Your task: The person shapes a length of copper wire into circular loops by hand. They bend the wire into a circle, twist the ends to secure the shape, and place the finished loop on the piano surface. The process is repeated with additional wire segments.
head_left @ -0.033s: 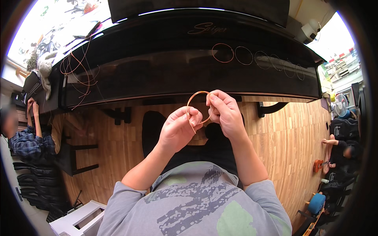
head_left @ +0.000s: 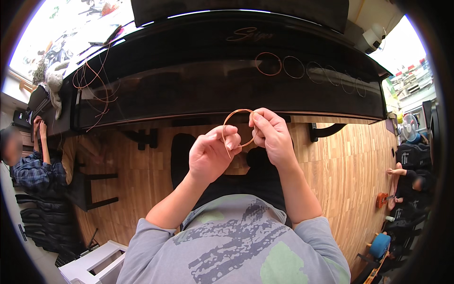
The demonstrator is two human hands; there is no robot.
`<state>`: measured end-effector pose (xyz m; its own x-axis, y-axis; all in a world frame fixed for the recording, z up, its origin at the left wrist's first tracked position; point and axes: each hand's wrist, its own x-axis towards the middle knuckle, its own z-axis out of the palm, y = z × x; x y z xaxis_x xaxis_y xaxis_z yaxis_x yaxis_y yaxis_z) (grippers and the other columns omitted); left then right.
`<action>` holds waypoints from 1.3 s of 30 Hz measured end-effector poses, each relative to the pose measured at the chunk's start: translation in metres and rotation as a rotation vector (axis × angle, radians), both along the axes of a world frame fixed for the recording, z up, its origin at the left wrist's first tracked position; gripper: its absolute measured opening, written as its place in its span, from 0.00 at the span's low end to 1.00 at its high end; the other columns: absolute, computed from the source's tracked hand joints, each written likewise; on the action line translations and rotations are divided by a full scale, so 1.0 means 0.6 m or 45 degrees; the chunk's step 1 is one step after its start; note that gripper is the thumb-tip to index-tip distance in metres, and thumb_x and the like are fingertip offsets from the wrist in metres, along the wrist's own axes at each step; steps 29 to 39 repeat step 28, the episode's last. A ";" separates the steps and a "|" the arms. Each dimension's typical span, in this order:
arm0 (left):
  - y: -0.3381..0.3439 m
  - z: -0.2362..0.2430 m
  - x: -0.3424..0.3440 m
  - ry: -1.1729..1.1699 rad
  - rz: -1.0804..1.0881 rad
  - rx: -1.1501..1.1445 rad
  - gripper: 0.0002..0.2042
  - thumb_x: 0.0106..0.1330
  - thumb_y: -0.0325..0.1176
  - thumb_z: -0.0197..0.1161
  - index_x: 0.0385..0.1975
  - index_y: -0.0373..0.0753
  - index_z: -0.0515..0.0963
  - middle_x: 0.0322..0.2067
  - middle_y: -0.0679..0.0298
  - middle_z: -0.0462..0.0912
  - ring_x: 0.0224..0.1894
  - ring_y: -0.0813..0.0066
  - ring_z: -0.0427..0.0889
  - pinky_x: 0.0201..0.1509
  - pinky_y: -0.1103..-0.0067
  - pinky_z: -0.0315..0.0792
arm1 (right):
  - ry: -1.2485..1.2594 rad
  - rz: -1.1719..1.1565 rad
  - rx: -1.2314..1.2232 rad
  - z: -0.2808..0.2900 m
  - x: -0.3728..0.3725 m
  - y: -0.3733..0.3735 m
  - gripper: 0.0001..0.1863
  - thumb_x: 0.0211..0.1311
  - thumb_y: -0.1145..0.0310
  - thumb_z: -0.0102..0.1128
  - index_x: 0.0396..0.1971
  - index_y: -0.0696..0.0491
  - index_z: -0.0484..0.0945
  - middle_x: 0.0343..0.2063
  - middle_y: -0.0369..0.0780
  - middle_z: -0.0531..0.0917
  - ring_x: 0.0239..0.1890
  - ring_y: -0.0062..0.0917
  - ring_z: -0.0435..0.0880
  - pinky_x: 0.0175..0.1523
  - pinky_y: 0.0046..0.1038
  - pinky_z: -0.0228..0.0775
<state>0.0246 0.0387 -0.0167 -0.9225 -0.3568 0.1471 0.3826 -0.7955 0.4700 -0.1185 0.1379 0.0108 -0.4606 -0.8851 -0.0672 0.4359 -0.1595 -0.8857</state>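
A thin copper-coloured string, wound into a coil (head_left: 241, 110), is held up between my hands in front of the black piano (head_left: 189, 87). My right hand (head_left: 273, 137) pinches the coil's right side between thumb and fingers. My left hand (head_left: 210, 156) closes its fingers on the lower left of the coil, where a loose end sticks out downward. Farther off, a copper-coloured ring of string (head_left: 269, 75) lies on the piano's dark surface, with several thinner rings (head_left: 294, 77) in a row to its right.
Loose, tangled strings (head_left: 97, 75) hang over the piano's left part. A plush toy (head_left: 55, 83) sits beside them. A person in a checked shirt (head_left: 33, 169) works at far left near a black bench (head_left: 87, 191). Another seated person and a small orange-brown stringed instrument (head_left: 381, 199) are at right.
My left hand has shifted slightly left, and its fingers have moved a little on the coil. The loose end has swung left. My right hand stays nearly in place.
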 end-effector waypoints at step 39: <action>-0.045 0.036 -0.027 -0.488 -0.117 -0.218 0.09 0.72 0.36 0.48 0.35 0.38 0.69 0.15 0.74 0.57 0.18 0.84 0.53 0.25 0.84 0.54 | 1.477 -0.498 0.035 0.004 0.010 0.007 0.10 0.54 0.78 0.66 0.37 0.53 0.79 0.25 0.38 0.81 0.19 0.18 0.76 0.23 0.21 0.66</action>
